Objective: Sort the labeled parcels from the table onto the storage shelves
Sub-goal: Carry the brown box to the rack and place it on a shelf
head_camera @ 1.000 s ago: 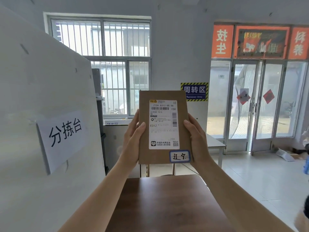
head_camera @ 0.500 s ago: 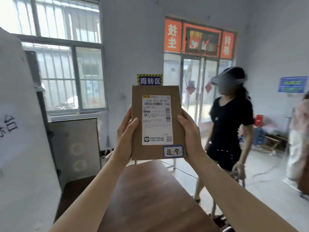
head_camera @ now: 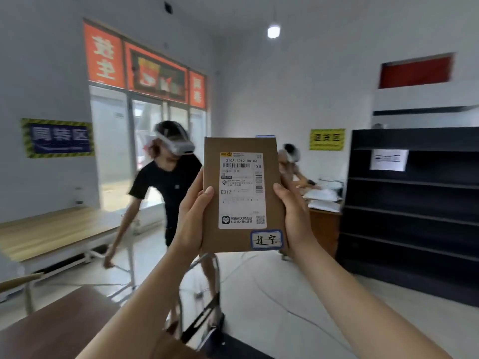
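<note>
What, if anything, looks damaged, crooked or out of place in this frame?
The parcel looks sound: upright between the left hand and right hand, label flat, no dents or tears showing. The only oddity is loose cables trailing across the floor, a possible trip hazard.

Headset-wearing person [head_camera: 168, 182], ceiling lamp [head_camera: 273, 31]

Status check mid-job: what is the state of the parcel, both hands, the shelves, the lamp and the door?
Parcel: held upright in the air, label facing the camera.
Left hand: grips the parcel's left edge, thumb on the front.
Right hand: grips the parcel's right edge, thumb on the front.
Shelves: standing at the right, with a paper sign near the top.
Lamp: lit.
Door: blurred, cannot tell if open or shut.
</note>
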Demonstrator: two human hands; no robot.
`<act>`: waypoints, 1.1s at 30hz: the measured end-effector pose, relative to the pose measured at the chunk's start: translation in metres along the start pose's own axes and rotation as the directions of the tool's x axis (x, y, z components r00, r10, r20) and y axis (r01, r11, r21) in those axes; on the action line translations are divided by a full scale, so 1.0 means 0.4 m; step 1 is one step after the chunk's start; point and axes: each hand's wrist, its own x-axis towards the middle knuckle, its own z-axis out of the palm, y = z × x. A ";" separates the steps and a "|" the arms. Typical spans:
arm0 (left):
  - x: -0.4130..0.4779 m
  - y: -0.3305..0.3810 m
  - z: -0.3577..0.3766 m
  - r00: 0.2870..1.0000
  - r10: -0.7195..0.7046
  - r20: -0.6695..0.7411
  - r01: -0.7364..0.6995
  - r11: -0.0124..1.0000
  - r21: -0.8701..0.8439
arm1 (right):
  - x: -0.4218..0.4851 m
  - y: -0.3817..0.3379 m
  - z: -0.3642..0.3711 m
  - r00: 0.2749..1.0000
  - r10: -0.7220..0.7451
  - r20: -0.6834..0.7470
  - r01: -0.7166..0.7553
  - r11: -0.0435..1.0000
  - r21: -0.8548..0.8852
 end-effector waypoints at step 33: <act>-0.584 0.105 1.790 0.273 0.344 0.898 0.818 0.408 -0.405 | -0.957 -1.038 -0.879 -0.014 -0.831 -0.556 -0.246 0.542 -0.804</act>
